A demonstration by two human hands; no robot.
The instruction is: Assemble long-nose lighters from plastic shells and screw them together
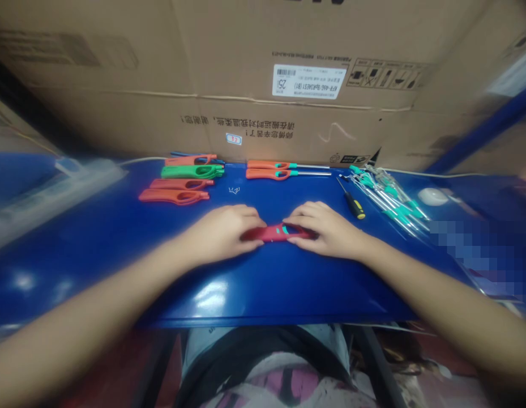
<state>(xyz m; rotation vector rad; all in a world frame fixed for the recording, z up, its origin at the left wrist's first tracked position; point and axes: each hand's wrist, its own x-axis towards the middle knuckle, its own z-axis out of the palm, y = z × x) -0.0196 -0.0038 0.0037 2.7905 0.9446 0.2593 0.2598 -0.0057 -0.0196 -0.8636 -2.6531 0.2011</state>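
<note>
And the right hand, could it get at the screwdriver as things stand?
Probably yes: the yellow-and-black screwdriver lies close beyond the right hand, nothing visible between them. But that hand holds the red lighter casing, so it would likely release that first.

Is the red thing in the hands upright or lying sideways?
Sideways: the red handle stretches from the left hand to the right hand. Whether it touches the blue table, I cannot tell.
</note>
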